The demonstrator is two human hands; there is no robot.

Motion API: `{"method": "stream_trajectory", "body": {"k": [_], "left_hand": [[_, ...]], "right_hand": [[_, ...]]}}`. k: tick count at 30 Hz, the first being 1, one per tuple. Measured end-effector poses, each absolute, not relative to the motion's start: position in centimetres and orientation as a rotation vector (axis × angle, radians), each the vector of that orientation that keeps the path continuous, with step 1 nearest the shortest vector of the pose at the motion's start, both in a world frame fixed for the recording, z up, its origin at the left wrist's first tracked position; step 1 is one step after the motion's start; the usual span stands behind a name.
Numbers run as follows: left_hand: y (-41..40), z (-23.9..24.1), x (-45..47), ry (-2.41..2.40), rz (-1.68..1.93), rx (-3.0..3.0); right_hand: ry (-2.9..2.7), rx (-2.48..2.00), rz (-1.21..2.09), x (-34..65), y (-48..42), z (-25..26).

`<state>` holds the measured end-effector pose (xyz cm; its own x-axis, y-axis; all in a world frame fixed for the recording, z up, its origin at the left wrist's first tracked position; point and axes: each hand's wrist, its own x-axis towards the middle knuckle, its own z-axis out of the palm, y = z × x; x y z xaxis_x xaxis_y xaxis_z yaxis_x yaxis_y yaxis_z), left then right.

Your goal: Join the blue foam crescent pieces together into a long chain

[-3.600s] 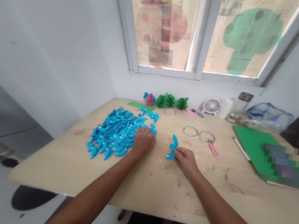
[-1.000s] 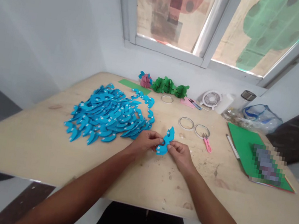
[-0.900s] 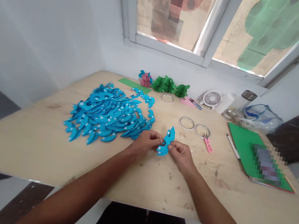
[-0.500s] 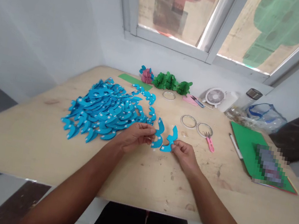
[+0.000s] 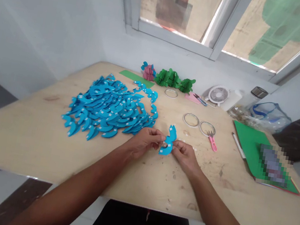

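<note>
Curved blue paper cut-outs (image 5: pixel 169 142) with small white tabs are pinched between both my hands just above the wooden table (image 5: pixel 46 149). My left hand (image 5: pixel 145 142) grips them from the left, fingertips pressed together. My right hand (image 5: pixel 185 156) pinches their lower right edge. The pieces overlap, so they look like one stack. A large heap of the same blue cut-outs (image 5: pixel 110 108) lies to the left of my left hand.
Two tape rings (image 5: pixel 191 119) and pink snips (image 5: pixel 213 142) lie behind my right hand. Green paper sheets (image 5: pixel 251 144) and a pen (image 5: pixel 238 145) are at the right. Paper flowers (image 5: pixel 172 80), a small fan (image 5: pixel 218 94), a bottle (image 5: pixel 251 99) and a plastic bag (image 5: pixel 270 115) line the back edge.
Half a second ago each hand held a separate blue piece, slightly apart. Now the two pieces are brought together between both hands. Earlier my left hand was on the heap.
</note>
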<state>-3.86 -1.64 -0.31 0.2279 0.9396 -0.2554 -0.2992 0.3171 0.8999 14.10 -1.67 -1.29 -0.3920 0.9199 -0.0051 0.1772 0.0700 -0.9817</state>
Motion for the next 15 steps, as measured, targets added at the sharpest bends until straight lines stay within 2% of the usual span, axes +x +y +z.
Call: {"method": "stream_trajectory", "body": {"k": [15], "left_hand": [[-1.77, -0.22, -3.5, 1.015, 1.022, 0.837]], "right_hand": [[-1.676, -1.072, 1.4, 13.97, -1.99, -0.87]]}}
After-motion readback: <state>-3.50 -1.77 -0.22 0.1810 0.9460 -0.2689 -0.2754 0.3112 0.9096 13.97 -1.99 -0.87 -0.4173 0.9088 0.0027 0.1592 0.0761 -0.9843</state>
